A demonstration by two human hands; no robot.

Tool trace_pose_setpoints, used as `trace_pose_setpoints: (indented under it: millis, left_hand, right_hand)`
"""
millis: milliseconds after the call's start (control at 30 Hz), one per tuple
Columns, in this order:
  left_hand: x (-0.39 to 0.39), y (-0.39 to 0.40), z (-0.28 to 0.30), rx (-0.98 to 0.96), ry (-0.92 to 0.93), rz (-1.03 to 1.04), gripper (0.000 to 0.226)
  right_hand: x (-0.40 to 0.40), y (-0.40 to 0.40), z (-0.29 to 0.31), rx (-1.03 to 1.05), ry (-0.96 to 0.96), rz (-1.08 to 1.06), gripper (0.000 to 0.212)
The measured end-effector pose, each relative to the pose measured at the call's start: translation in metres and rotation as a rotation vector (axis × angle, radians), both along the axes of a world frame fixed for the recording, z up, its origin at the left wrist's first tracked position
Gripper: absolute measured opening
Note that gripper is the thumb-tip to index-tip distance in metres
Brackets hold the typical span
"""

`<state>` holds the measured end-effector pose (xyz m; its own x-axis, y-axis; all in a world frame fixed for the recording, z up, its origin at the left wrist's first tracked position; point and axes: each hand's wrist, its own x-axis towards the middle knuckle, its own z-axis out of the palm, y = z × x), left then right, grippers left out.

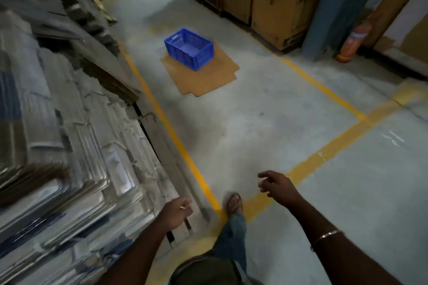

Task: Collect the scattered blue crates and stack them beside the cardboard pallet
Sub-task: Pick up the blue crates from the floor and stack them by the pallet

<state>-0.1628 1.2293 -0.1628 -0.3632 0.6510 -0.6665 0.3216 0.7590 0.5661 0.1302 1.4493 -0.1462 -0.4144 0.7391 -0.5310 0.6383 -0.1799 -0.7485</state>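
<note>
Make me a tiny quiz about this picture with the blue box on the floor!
1. True or false: the blue crate sits on a flat cardboard sheet.
2. What does the right hand hold? A) a crate B) nothing C) a box
3. Fill in: the lines painted on the floor are ____.

Key: 1 true; 2 B; 3 yellow.

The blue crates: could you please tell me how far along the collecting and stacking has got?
Done: nothing visibly stacked; only one blue crate is in view, sitting alone on a flattened cardboard sheet. In hand: nothing; the left hand and right hand are empty, with the person's foot forward. Left: fetch this crate and stack it.
</note>
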Motion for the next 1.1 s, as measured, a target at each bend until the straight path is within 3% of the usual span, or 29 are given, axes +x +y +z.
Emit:
trace_pose_setpoints:
  millis: [133, 233, 300, 367, 633, 767, 900, 933, 1100]
  left_hand:
    - [-0.039, 0.065, -0.016, -0.127, 0.025, -0.061, 0.042]
    - [-0.065, 0.135, 0.007, -0.096, 0.019, -0.030, 0.015]
    - [-0.086, 0.181, 0.013, -0.076, 0.013, -0.036, 0.021]
    - [-0.104, 0.225, 0.024, -0.015, 0.035, 0.011, 0.008]
    - [-0.199, 0.396, -0.004, 0.164, 0.025, 0.213, 0.078]
    - [-0.230, 0.475, 0.037, 0.152, 0.031, 0.343, 0.012]
    - [-0.281, 0.529, 0.046, 0.167, 0.057, 0.451, 0.030]
    - [-0.293, 0.539, 0.047, 0.159, 0.069, 0.469, 0.034]
    - [-0.361, 0.591, 0.041, 0.196, 0.066, 0.559, 0.031]
  right_hand:
    - [-0.042, 0.099, 0.000, -0.082, -0.065, -0.021, 0.029]
    - [-0.074, 0.174, 0.009, -0.060, -0.089, 0.012, 0.027]
    - [-0.095, 0.218, 0.014, -0.035, -0.088, 0.029, 0.024]
    - [-0.116, 0.255, 0.017, -0.030, -0.096, 0.044, 0.023]
    - [-0.208, 0.423, -0.013, -0.037, -0.096, 0.128, 0.029]
    - [-0.265, 0.504, -0.007, -0.090, -0.060, 0.148, 0.040]
    - [-0.321, 0.590, -0.021, -0.032, -0.087, 0.247, 0.085]
    - [-0.336, 0.610, -0.026, -0.020, -0.104, 0.267, 0.087]
    - [-0.439, 0.688, -0.025, 0.000, -0.142, 0.335, 0.054]
